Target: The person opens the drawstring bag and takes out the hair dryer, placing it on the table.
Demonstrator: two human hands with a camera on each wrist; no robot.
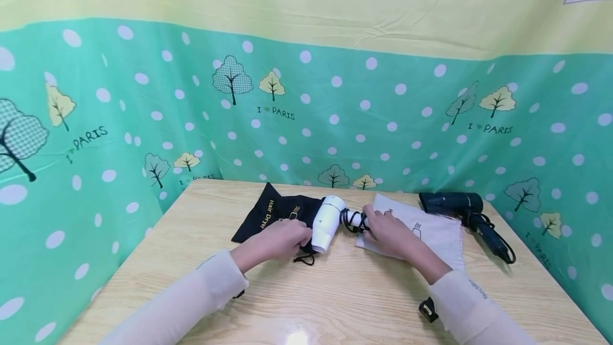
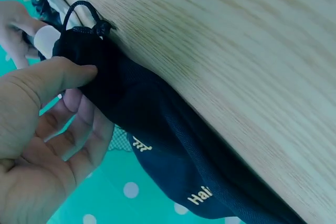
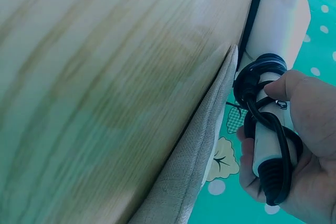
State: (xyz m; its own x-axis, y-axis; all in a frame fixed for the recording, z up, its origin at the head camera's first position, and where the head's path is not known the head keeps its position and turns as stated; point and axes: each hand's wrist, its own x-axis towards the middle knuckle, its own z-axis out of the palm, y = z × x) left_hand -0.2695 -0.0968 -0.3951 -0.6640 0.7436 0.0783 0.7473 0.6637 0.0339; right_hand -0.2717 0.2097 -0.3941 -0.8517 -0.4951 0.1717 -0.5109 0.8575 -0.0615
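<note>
In the head view a white hair dryer [image 1: 327,222] lies over part of a black drawstring pouch [image 1: 256,223] lettered "Hair Dryer". My right hand [image 1: 389,234] grips the dryer's handle, which has its black cord [image 3: 257,103] wound around it. Thumb and fingers curl about this handle in the right wrist view. With my left hand [image 1: 283,239] I pinch the drawstring end of the black pouch, beside the dryer's nozzle. The left wrist view shows the thumb on top of the black cloth and the fingers beneath it.
A pale grey pouch [image 1: 442,238] lies flat to the right, partly under my right hand. Past it, a black hair dryer [image 1: 452,203] with a wrapped cord rests near the table's [image 1: 330,292] right edge. A green dotted curtain [image 1: 287,148] surrounds the back and sides.
</note>
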